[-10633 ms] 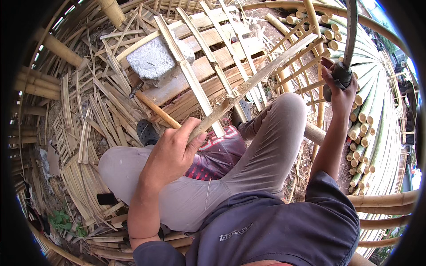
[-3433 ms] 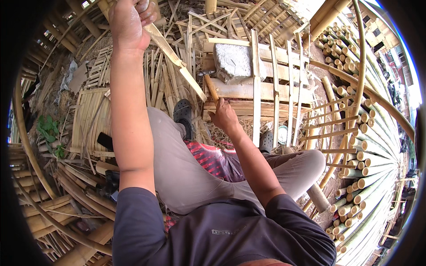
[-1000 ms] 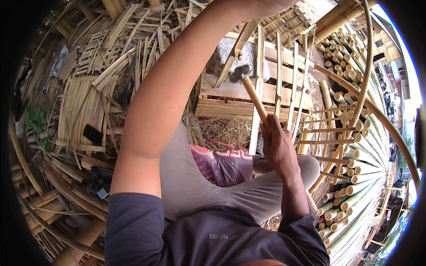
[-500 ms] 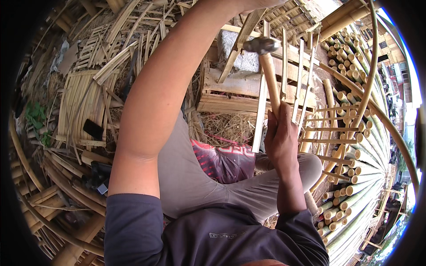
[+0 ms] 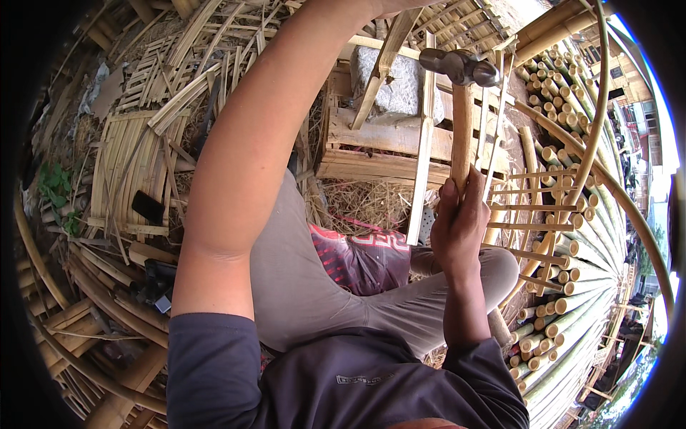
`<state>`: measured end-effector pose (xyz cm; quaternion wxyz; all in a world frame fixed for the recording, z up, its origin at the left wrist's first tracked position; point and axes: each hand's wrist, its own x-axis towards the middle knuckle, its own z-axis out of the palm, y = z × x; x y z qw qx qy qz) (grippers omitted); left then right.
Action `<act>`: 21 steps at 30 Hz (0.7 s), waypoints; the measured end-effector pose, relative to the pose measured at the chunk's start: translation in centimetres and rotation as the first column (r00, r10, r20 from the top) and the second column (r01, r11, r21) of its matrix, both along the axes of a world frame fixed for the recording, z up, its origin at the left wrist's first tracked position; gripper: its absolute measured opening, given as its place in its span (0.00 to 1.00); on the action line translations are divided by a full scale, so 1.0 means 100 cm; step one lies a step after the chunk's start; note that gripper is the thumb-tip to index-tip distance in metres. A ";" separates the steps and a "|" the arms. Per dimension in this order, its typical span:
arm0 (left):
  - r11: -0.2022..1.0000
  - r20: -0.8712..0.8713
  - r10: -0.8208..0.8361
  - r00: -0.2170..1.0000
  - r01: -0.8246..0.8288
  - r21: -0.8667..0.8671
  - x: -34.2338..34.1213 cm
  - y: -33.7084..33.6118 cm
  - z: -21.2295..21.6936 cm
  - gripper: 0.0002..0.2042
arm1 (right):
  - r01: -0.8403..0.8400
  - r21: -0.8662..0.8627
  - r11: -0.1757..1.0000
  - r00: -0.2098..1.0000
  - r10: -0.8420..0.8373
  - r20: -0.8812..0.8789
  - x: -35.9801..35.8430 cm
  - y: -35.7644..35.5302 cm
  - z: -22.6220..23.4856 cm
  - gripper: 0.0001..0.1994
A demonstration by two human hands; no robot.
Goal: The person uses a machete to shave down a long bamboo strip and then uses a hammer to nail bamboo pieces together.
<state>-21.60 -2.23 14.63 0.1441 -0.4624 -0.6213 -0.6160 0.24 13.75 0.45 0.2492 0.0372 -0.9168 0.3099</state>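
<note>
Overhead, left hand out of frame; right hand [image 5: 461,236] fingers [image 5: 451,204] around hammer [image 5: 461,107].

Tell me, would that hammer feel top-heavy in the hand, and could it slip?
The hammer probably feels top-heavy: its dark metal head sits at the far end of a long wooden handle. The right hand grips low on that handle, so the head likely pulls noticeably. The bare wood looks smooth, so it might slip in a loose grip. It should be stiff, not bendy.

Single head-worn fisheye view — looking steeply down.
Camera sits close above the person's lap [image 5: 336,286]; right hand [image 5: 461,229] near centre, bamboo poles [image 5: 572,286] bending along the right rim — no second view.
</note>
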 end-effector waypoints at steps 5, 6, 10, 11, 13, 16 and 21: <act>0.999 0.017 0.026 1.000 -0.026 0.023 0.003 -0.004 -0.001 0.13 | -0.095 0.142 0.985 0.948 0.046 0.315 0.002 0.009 -0.012 0.10; 1.000 0.038 0.024 0.999 -0.024 0.013 0.003 -0.004 -0.001 0.13 | -0.116 0.150 0.982 0.936 0.058 0.346 0.006 0.017 -0.026 0.09; 0.997 0.099 -0.004 0.995 -0.003 0.076 0.011 -0.004 0.007 0.13 | -0.037 0.064 0.997 0.962 0.018 0.272 0.009 0.010 -0.023 0.10; 0.996 0.113 0.008 0.994 -0.017 0.083 0.013 -0.005 0.001 0.13 | -0.002 0.038 0.999 0.973 -0.007 0.233 0.008 0.006 -0.021 0.11; 0.993 0.035 0.084 0.996 -0.087 0.075 0.003 -0.006 -0.002 0.12 | -0.015 0.061 0.998 0.993 0.007 0.121 0.003 0.006 -0.015 0.15; 0.998 -0.033 0.057 0.998 -0.057 0.002 0.000 -0.006 -0.002 0.12 | -0.034 0.025 0.999 0.998 0.036 -0.051 -0.007 0.003 -0.015 0.17; 0.998 -0.058 0.006 0.998 -0.002 0.057 0.001 -0.004 -0.002 0.12 | -0.058 0.141 0.988 0.975 0.026 0.220 -0.004 0.001 -0.018 0.13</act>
